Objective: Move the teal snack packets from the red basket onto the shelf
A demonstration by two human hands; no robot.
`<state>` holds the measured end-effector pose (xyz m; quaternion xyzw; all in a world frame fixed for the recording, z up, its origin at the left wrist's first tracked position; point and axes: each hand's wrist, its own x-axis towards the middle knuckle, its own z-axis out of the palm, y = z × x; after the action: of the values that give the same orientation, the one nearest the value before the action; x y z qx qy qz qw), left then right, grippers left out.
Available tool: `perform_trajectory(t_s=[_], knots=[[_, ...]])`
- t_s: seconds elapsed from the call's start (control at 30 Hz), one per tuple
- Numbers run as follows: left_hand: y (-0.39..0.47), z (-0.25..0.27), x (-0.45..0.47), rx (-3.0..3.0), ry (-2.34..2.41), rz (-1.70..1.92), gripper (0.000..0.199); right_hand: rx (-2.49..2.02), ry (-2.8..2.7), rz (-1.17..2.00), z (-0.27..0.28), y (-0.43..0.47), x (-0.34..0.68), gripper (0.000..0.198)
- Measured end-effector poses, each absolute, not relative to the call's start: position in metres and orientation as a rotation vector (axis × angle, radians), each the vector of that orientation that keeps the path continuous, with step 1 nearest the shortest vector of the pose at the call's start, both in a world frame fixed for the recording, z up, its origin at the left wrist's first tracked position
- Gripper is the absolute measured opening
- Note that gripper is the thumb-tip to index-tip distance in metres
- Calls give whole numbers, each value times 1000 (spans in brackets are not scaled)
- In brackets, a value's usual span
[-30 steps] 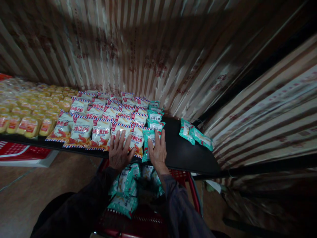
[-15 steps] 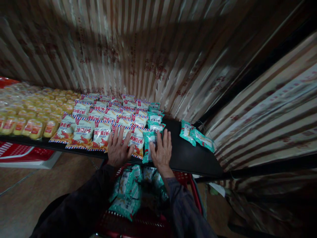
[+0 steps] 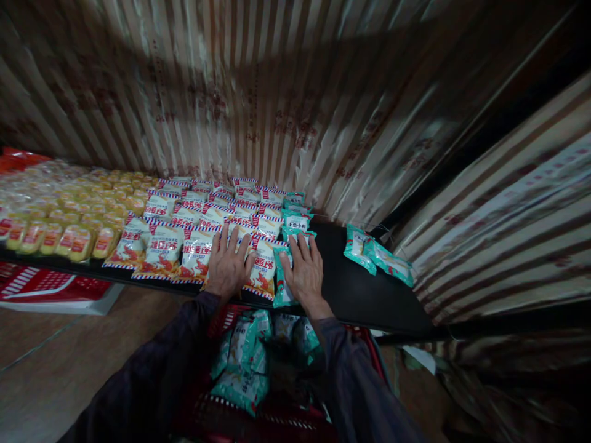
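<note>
My left hand (image 3: 228,263) lies with fingers spread over a white-and-orange snack bag in the front row, palm down. To its right, my right hand (image 3: 305,269) rests flat on a teal snack bag (image 3: 282,289) at the front of a column, covering much of it. Between the two hands a white-and-orange snack bag (image 3: 262,267) shows, its face printed in red. Behind my right hand more teal bags (image 3: 296,221) run back toward the curtain. Neither hand has its fingers closed round a bag.
Rows of white-and-orange bags (image 3: 159,249) and yellow packaged snacks (image 3: 76,240) fill the black shelf (image 3: 360,295) leftward. Two loose teal bags (image 3: 388,261) lie at right. Below, a red basket (image 3: 212,409) holds several teal bags (image 3: 242,387). A striped curtain (image 3: 258,92) hangs behind.
The view has shifted slightly, so the shelf appears a little further right. Both hands stay on the front bags; my right hand has slid a little forward over the teal bags.
</note>
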<state>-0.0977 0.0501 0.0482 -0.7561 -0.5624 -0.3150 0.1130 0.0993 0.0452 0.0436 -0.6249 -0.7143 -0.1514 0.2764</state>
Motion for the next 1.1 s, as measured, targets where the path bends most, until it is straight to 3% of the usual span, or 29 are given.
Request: perform_trajectory(t_s=[0.87,1.1], knots=[[41,53,-97,-2127,-1600,-1099,42,-1632,-1941,-385,40,42,109,49],[27,43,-102,-2078,-1629,-1111,56,-1605,-1906,-407,40,41,109,50]])
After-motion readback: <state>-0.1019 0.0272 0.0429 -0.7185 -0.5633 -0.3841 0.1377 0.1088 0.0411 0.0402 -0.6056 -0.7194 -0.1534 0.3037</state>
